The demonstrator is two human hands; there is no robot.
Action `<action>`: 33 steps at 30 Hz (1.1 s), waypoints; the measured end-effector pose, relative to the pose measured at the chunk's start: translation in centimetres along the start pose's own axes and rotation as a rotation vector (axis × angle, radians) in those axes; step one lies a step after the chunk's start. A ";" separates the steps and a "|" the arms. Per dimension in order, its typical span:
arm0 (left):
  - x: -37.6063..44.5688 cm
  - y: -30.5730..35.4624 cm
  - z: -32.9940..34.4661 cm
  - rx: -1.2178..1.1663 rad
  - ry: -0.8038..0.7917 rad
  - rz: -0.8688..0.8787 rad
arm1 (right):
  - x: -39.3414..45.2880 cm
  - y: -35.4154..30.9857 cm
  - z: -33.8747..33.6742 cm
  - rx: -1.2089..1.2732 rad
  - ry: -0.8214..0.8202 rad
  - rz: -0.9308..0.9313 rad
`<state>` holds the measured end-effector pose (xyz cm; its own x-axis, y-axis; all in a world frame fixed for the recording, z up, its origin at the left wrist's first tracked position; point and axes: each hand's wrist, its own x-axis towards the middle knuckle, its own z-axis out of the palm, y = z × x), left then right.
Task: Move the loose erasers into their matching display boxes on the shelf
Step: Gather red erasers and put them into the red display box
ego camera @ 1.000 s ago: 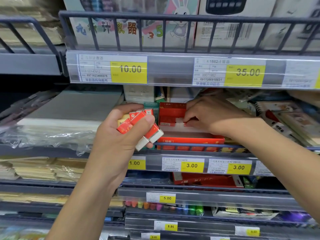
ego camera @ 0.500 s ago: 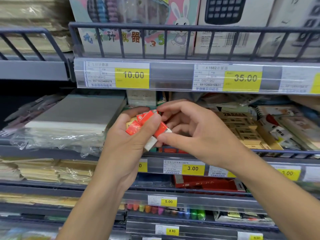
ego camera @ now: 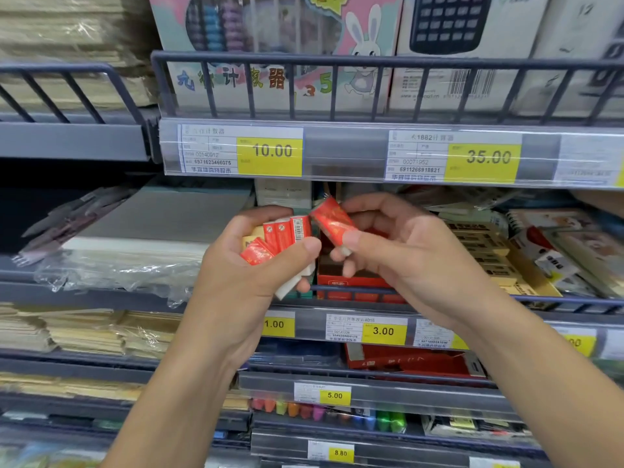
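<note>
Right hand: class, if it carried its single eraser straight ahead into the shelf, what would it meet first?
Probably the red display box just behind and below the right hand, whose fingers pinch a red-wrapped eraser. Depth is unclear in this view.

Stationery shop: tiered metal shelves with yellow price tags on rail edges, boxed calculators above, paper packs, highlighters below.

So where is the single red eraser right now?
Head view, centre: the single red eraser is pinched in the right hand, just above the red display box.
</note>
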<state>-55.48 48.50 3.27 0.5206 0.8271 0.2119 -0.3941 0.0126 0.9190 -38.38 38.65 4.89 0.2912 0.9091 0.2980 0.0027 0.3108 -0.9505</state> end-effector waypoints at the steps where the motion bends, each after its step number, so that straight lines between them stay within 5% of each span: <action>1: 0.0 0.1 -0.1 -0.001 0.008 0.000 | 0.2 -0.3 -0.5 -0.056 0.047 0.020; 7: 0.5 0.3 -0.8 0.011 0.059 0.008 | 2.2 -1.5 -3.3 -0.734 0.140 0.216; 12: 0.8 0.4 -1.0 0.020 0.054 0.005 | 3.5 -0.7 -3.2 -0.875 -0.027 0.327; 19: 0.7 0.0 -1.0 0.012 0.050 0.001 | 5.0 0.3 -2.6 -1.288 -0.159 0.238; 33: 0.7 0.0 -0.5 0.029 0.009 -0.026 | 5.8 0.6 -2.6 -1.470 -0.238 0.106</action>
<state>-55.48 49.38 3.25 0.5237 0.8316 0.1849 -0.3584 0.0182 0.9334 -34.18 43.41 5.87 0.1934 0.9767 0.0932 0.9709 -0.1768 -0.1615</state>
